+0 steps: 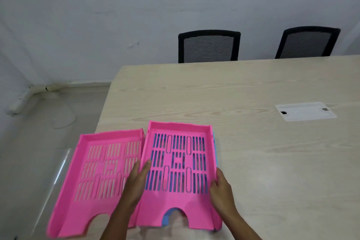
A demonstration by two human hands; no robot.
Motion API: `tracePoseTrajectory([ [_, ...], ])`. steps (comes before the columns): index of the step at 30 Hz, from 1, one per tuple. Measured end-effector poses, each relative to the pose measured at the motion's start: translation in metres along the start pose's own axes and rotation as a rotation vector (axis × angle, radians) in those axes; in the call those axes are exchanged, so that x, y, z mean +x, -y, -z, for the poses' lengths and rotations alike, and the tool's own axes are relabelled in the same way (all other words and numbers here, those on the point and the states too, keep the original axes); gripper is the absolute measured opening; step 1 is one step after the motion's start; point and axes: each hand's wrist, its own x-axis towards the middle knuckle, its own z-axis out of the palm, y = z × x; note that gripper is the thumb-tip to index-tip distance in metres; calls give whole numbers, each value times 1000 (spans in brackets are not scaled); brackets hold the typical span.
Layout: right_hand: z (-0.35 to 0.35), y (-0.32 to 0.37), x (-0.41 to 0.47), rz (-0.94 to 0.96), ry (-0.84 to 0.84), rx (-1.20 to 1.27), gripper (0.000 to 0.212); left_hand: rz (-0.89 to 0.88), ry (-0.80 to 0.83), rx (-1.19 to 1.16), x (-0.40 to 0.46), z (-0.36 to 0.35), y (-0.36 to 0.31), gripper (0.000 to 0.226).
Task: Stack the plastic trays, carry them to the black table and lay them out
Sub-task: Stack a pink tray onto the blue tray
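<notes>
A pink slotted tray [179, 204] sits on top of a blue tray [215, 148], whose edge peeks out on the right and through the front notch. My left hand [137, 181] grips its left wall, thumb inside. My right hand [221, 191] holds its right wall. A second pink tray [85, 197] lies flat to the left, overhanging the corner of the light wooden table [253, 87]. The two pink trays touch along their sides.
Two black mesh chairs [208, 46] [307, 43] stand behind the table's far edge. A white cable cover plate [304, 111] is set into the tabletop at right. Grey floor and a wall lie to the left of the table.
</notes>
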Motion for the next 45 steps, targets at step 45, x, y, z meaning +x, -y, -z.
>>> tracePoseTrajectory([
  [45,30,49,13,275,-133,-118,54,-107,-84,23,7,-21,17,50],
])
